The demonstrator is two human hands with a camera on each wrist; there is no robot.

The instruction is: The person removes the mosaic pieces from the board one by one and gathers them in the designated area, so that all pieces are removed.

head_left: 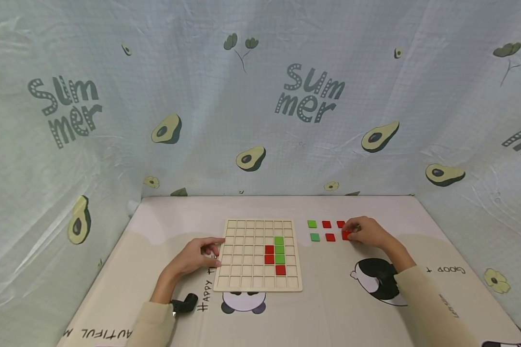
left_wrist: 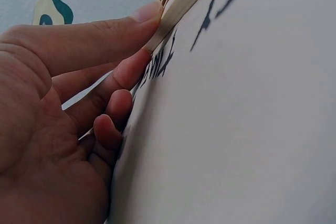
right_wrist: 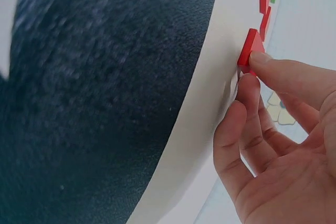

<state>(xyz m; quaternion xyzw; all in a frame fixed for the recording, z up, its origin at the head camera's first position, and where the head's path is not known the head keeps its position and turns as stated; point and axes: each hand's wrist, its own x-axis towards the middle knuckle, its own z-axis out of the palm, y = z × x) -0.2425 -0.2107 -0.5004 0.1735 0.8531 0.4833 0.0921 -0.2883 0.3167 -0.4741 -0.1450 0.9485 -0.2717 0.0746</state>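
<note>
A wooden grid board (head_left: 244, 291) lies flat on the table, with red tiles (head_left: 269, 254) and green tiles (head_left: 280, 249) in some cells right of its middle. My left hand (head_left: 195, 255) rests at the board's left edge, thumb and index finger spread along it. Close up in the left wrist view, the thumb (left_wrist: 105, 43) touches that pale wooden edge (left_wrist: 181, 11). To the right of the board, my right hand (head_left: 369, 233) pinches a red square tile (right_wrist: 251, 48), thumb on its face; the fingertips behind it are partly hidden.
Loose tiles form two short rows right of the board: a light green tile (head_left: 312, 224), a darker green tile (head_left: 314, 237) and several red ones, such as the red tile (head_left: 326, 224). A printed cloth (head_left: 325, 308) covers the table. A patterned curtain (head_left: 199, 96) hangs behind.
</note>
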